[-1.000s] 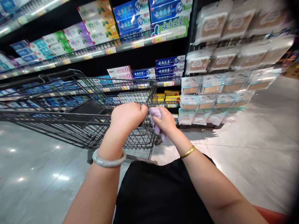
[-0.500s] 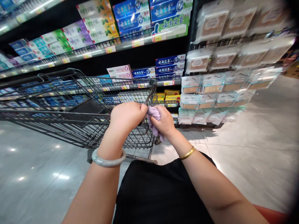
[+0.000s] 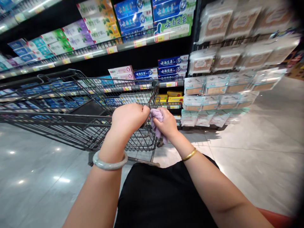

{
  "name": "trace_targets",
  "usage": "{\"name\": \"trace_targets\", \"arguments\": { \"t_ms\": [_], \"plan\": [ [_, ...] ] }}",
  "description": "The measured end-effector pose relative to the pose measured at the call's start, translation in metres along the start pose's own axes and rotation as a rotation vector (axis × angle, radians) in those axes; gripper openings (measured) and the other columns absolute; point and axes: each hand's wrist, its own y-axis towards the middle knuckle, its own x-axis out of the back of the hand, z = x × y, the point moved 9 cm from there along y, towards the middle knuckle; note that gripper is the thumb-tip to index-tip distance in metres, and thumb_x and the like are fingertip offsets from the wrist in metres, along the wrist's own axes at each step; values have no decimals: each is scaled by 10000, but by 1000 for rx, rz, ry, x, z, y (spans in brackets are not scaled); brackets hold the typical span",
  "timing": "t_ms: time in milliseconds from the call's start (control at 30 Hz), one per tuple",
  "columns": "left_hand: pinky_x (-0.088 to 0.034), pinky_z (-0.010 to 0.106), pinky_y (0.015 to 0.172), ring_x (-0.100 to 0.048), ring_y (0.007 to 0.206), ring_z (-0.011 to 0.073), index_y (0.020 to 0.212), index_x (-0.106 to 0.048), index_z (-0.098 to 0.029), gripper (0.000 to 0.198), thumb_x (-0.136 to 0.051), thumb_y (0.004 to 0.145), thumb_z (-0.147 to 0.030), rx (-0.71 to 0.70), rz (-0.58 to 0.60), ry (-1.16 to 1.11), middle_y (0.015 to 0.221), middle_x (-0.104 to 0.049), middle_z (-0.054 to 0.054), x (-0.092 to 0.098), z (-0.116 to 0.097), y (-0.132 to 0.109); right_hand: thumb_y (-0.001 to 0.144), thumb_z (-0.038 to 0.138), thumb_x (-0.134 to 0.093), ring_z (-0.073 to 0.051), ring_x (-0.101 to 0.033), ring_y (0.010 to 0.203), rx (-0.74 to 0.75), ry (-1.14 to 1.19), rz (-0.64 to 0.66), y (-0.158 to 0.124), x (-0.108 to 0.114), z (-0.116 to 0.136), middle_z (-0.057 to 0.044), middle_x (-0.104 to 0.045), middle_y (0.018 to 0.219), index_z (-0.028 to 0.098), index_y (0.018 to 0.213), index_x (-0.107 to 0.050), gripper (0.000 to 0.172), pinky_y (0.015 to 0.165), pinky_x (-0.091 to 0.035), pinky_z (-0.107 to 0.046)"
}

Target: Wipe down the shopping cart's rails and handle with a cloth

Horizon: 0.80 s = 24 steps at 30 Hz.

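Observation:
My left hand [image 3: 129, 118] is closed in a fist around the handle of a dark wire shopping cart [image 3: 78, 107], at the handle's right end. Right beside it, my right hand [image 3: 167, 123] is closed on a crumpled lilac cloth [image 3: 156, 116], pressing it against the same end of the handle. The two hands almost touch. The handle itself is hidden under them. A pale bangle sits on my left wrist and a gold bangle on my right. The cart's basket looks empty.
Shelves of boxed toothpaste [image 3: 152, 19] run across the back, close past the cart's far side. A rack of hanging cotton-swab packs [image 3: 220, 85] stands to the right. Glossy grey floor tiles [image 3: 256, 148] spread to the right and left.
My right hand with the cloth has shifted slightly left along the handle, closer to my left hand. The cart and my left hand have stayed put.

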Motion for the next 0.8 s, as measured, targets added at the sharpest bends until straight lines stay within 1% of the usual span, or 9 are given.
{"name": "trace_targets", "arguments": {
  "t_ms": [100, 267, 333, 467, 533, 633, 700, 733, 800],
  "plan": [
    [-520, 402, 736, -719, 862, 313, 905, -791, -195, 572, -258, 952, -397, 3, 8, 9, 903, -763, 144, -1, 1, 0, 818, 328, -575, -255, -669, 991, -17, -17, -10, -1, 2, 0, -62, -715, 1088, 243, 1094, -633, 295, 886, -538, -363],
    [-524, 410, 758, -720, 893, 318, 934, -794, -197, 564, -265, 954, -389, -5, 6, 2, 922, -764, 145, -1, 1, 0, 818, 333, -569, -231, -656, 1056, 208, 91, -47, -9, 13, 29, -60, -703, 1111, 243, 1144, -622, 343, 955, -529, -338],
    [-521, 408, 753, -719, 889, 319, 898, -792, -196, 568, -261, 952, -390, 1, 1, -6, 922, -763, 147, 0, 0, 0, 815, 337, -573, -237, -655, 1068, 193, 88, -38, -7, 11, 25, -61, -703, 1121, 243, 1146, -624, 348, 959, -530, -343],
    [-516, 393, 733, -719, 861, 312, 839, -784, -198, 581, -253, 953, -406, 27, 9, -35, 895, -765, 142, 2, 1, -1, 818, 320, -567, -260, -666, 1041, 33, 29, -38, -2, 6, 1, -73, -712, 1120, 234, 1109, -634, 311, 937, -538, -370],
    [-518, 392, 742, -720, 873, 313, 852, -788, -198, 585, -253, 956, -410, 29, 17, -39, 907, -768, 144, 2, 0, -1, 820, 319, -568, -255, -663, 1052, 55, 36, -53, -3, 8, 5, -72, -709, 1125, 238, 1118, -631, 315, 951, -536, -366],
    [-518, 382, 748, -723, 899, 312, 869, -790, -199, 571, -266, 956, -406, 26, 24, -38, 917, -771, 145, 2, 1, -1, 826, 330, -577, -235, -650, 1082, 203, 76, -76, -9, 15, 26, -63, -697, 1134, 242, 1173, -621, 361, 980, -528, -345],
    [-516, 381, 747, -722, 908, 314, 863, -787, -197, 565, -269, 955, -401, 12, 16, -29, 921, -772, 145, 3, 0, -2, 832, 330, -578, -232, -647, 1092, 246, 77, -70, -10, 15, 32, -65, -692, 1145, 233, 1201, -618, 383, 978, -529, -342],
    [-516, 384, 746, -722, 907, 315, 856, -786, -197, 568, -265, 956, -401, 14, 11, -28, 921, -771, 145, 3, 0, -2, 833, 327, -579, -237, -647, 1099, 226, 64, -61, -9, 13, 29, -68, -691, 1157, 228, 1204, -618, 386, 972, -531, -347],
    [-518, 392, 739, -722, 892, 317, 841, -784, -204, 578, -254, 959, -403, 21, 9, -36, 915, -771, 138, 2, 1, -2, 835, 320, -580, -251, -657, 1081, 111, 17, -35, -5, 6, 14, -72, -696, 1159, 227, 1179, -626, 359, 941, -543, -364]
  ]
}}
